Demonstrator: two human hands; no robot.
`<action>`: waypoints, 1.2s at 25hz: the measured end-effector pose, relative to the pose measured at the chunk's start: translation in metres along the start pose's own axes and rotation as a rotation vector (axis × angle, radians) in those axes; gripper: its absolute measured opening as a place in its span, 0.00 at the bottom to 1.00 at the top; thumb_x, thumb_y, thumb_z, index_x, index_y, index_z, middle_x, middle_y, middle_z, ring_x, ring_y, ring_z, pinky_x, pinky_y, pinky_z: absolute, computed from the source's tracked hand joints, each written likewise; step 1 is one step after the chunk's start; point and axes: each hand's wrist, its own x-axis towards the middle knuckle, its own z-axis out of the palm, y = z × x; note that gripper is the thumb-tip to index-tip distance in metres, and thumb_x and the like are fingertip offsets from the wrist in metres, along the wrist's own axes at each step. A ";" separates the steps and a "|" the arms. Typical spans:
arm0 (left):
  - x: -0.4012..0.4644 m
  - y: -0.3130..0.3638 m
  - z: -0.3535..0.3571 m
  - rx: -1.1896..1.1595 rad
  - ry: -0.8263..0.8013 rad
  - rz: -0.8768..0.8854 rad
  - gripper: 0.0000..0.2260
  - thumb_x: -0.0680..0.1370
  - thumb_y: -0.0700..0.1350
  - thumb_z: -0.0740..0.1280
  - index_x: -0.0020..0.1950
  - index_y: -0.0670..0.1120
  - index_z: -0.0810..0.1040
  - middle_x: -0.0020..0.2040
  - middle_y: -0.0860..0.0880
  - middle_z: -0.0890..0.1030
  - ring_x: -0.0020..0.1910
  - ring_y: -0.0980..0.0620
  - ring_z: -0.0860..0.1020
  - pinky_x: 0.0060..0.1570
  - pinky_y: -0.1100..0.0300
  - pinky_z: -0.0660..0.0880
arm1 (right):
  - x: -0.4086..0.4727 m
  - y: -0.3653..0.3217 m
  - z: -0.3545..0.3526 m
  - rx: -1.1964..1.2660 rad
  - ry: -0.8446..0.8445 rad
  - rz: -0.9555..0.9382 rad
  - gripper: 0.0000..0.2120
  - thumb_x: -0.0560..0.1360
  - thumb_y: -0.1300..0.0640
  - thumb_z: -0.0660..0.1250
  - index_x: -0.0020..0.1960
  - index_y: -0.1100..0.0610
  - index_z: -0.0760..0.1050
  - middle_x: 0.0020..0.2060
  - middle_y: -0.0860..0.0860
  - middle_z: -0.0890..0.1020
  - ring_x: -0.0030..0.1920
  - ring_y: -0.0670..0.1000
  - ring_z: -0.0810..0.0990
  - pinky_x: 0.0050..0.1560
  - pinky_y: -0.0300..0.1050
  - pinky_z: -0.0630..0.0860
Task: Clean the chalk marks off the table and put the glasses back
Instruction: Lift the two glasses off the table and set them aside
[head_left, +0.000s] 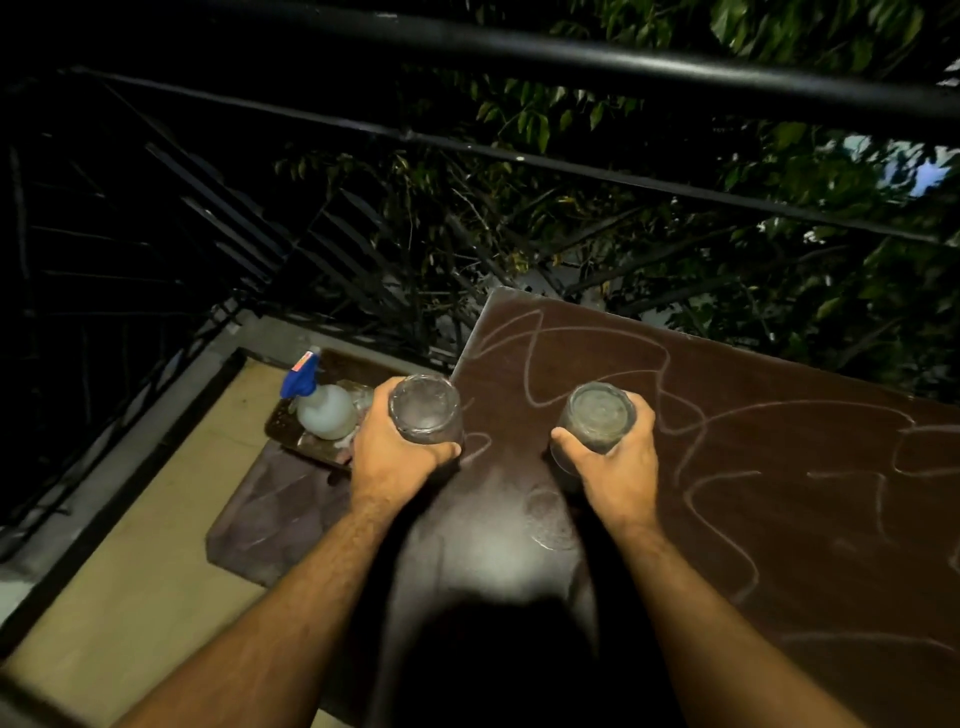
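Left hand (400, 457) fingers curled round left glass (426, 410), at table (779, 519) left edge. Right hand (618, 462) fingers and thumb wrapped round right glass (597, 415), over table, near chalk marks (691, 415). Cannot tell if glasses lifted or resting. Both seem upside down, bases up. Glass: rigid, smooth, likely slippery, breakable, moderate weight; side-wall wrap grip suits, avoid knocking together. Chalk scribbles cover table, uncleaned. Beyond left glass, lower down: spray bottle (322, 408) on tray (311, 441). Railing (571, 57) far.
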 end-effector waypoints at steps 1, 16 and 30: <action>0.003 -0.006 -0.009 0.001 0.008 -0.009 0.39 0.56 0.43 0.85 0.62 0.60 0.71 0.53 0.60 0.79 0.55 0.55 0.78 0.57 0.62 0.73 | -0.001 -0.004 0.010 0.001 -0.007 -0.006 0.40 0.63 0.50 0.83 0.68 0.48 0.65 0.59 0.46 0.78 0.59 0.48 0.78 0.58 0.40 0.72; 0.041 -0.108 -0.134 -0.070 0.172 -0.173 0.42 0.54 0.46 0.84 0.62 0.65 0.68 0.57 0.59 0.81 0.58 0.54 0.79 0.62 0.51 0.77 | -0.055 -0.058 0.181 0.000 -0.166 -0.119 0.41 0.63 0.49 0.83 0.69 0.47 0.65 0.63 0.47 0.76 0.63 0.47 0.76 0.64 0.48 0.75; 0.062 -0.202 -0.171 0.074 0.162 -0.230 0.40 0.66 0.43 0.83 0.74 0.46 0.68 0.67 0.46 0.76 0.66 0.47 0.74 0.68 0.48 0.72 | -0.135 -0.026 0.300 -0.215 -0.003 -0.297 0.35 0.70 0.36 0.73 0.63 0.63 0.75 0.56 0.55 0.78 0.57 0.47 0.75 0.63 0.31 0.68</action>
